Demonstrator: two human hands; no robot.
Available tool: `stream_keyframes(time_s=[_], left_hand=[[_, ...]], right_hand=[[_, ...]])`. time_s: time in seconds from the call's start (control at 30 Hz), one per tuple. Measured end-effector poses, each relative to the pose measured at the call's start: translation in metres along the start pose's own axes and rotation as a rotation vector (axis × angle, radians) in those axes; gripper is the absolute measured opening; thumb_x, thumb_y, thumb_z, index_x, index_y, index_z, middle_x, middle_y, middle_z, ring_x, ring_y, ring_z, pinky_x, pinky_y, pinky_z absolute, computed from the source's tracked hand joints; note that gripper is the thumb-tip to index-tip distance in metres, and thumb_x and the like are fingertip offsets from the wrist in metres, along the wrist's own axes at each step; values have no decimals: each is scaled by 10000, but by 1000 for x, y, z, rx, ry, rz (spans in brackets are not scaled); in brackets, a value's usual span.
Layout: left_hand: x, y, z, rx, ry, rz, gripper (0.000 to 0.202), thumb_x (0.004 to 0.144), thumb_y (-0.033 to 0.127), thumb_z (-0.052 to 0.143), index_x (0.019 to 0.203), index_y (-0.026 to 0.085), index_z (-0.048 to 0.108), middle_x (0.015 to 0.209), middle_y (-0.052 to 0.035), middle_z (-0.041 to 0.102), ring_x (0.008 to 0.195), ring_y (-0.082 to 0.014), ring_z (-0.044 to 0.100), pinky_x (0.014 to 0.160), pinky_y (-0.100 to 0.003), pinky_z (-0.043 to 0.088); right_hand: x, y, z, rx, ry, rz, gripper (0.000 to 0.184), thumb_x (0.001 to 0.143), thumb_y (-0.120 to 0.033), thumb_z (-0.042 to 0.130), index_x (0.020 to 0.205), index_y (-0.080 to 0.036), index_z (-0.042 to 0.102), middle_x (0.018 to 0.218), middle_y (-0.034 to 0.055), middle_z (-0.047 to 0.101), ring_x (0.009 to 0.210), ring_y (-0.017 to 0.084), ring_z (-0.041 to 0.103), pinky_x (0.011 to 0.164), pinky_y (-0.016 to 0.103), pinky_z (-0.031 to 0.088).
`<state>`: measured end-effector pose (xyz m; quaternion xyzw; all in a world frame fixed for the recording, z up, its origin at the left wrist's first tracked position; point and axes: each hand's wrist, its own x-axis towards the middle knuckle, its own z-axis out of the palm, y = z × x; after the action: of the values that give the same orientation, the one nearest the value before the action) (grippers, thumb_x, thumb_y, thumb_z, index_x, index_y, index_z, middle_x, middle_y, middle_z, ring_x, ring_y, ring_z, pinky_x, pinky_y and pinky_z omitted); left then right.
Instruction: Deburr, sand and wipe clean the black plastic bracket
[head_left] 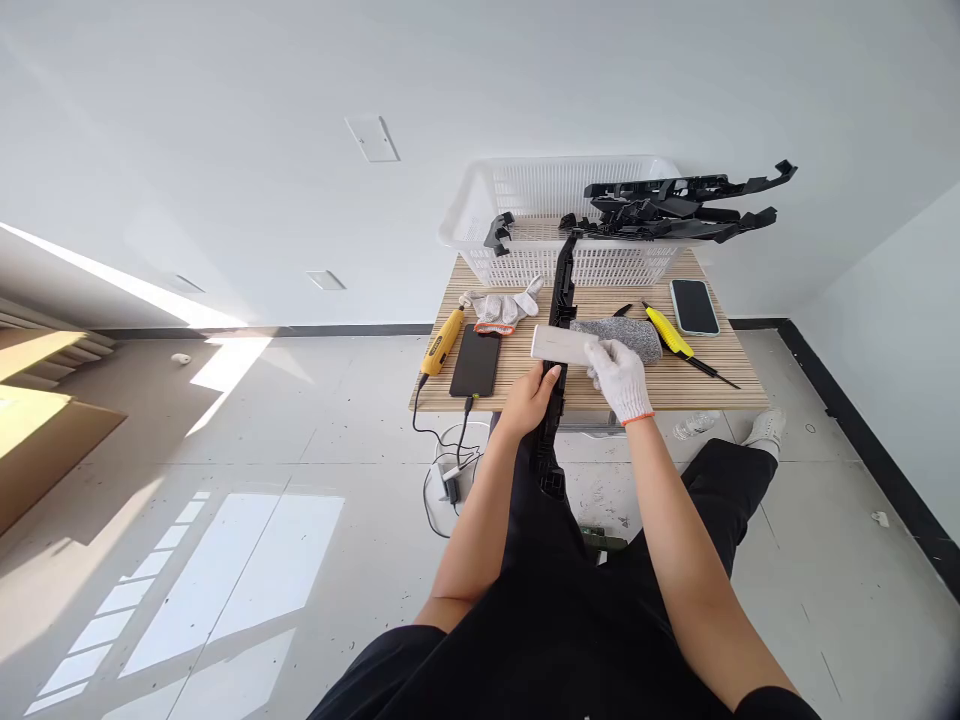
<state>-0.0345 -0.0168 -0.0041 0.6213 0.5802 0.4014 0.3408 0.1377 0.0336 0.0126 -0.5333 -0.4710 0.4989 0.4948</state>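
My bare left hand is closed around a long black plastic part that runs from my lap across the small wooden table toward the basket. My right hand, in a white knit glove with an orange cuff, grips a flat white block and holds it against the black part. A grey sleeve lies just behind the right hand.
A white basket at the back holds more black plastic parts. On the table lie a yellow rotary tool, a black phone, a spare glove, a yellow-handled knife and a second phone. Cables hang down at the left.
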Motion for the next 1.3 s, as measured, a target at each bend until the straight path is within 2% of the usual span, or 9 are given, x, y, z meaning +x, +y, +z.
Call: stream_keyframes(time_s=[0.13, 0.3, 0.4, 0.5, 0.6, 0.73, 0.8, 1.2, 1.3], left_hand=[[1, -3, -1, -79, -30, -21, 386, 997, 536, 403, 947, 206, 597, 821, -43, 708, 765, -210, 663, 703, -298, 477], [1, -4, 0, -106, -10, -30, 406, 978, 569, 433, 945, 205, 608, 822, -54, 713, 751, -210, 662, 692, -301, 485], [1, -5, 0, -130, -22, -44, 419, 976, 587, 417, 934, 210, 595, 799, -43, 699, 723, -201, 651, 679, -295, 476], [1, -6, 0, -111, 2, -31, 405, 970, 583, 432, 933, 211, 587, 811, -42, 695, 770, -208, 653, 713, -297, 478], [1, -5, -1, -172, -30, -57, 423, 964, 606, 425, 923, 209, 567, 774, -32, 681, 712, -196, 645, 658, -286, 483], [0, -2, -2, -268, -42, -84, 434, 958, 618, 433, 964, 202, 557, 764, -30, 674, 656, -174, 629, 607, -271, 490], [0, -1, -2, -283, -48, -89, 439, 955, 620, 437, 972, 198, 559, 761, -32, 673, 643, -169, 624, 593, -267, 493], [-1, -1, -2, -253, -32, -91, 430, 953, 616, 444, 924, 201, 551, 775, -43, 689, 670, -172, 643, 599, -260, 500], [-1, -1, -2, -244, -48, -102, 436, 954, 624, 433, 939, 204, 549, 778, -40, 696, 643, -171, 636, 591, -266, 496]], right_hand=[[0, -1, -1, -18, 25, 48, 424, 817, -613, 654, 829, -194, 589, 578, 9, 623, 391, 92, 497, 331, 178, 335], [3, 1, -4, -20, -30, 27, 398, 805, -564, 678, 941, -193, 623, 591, 0, 628, 427, 113, 555, 345, 176, 368], [4, 1, -5, 46, -24, 8, 408, 824, -543, 653, 1045, -204, 607, 694, 3, 669, 433, 88, 537, 358, 174, 371], [2, -1, -5, -64, -139, -36, 452, 806, -494, 683, 1154, -213, 618, 819, 15, 699, 461, 80, 552, 389, 187, 414], [1, -3, -5, -24, -103, -31, 491, 826, -465, 649, 1238, -206, 584, 834, 9, 684, 480, 72, 541, 402, 184, 406], [1, -3, -5, -56, -150, -64, 484, 807, -474, 684, 1205, -209, 615, 821, 2, 674, 497, 79, 552, 406, 188, 413], [2, -3, -6, 3, -97, -55, 479, 816, -474, 671, 1213, -213, 607, 812, -4, 667, 487, 71, 536, 401, 183, 405], [2, -4, -6, 48, -153, -54, 453, 806, -447, 696, 1178, -198, 625, 790, -7, 659, 488, 62, 518, 415, 183, 405], [4, -3, -6, 127, -74, -44, 469, 805, -442, 685, 1192, -190, 601, 748, -20, 637, 478, 62, 506, 407, 181, 390]])
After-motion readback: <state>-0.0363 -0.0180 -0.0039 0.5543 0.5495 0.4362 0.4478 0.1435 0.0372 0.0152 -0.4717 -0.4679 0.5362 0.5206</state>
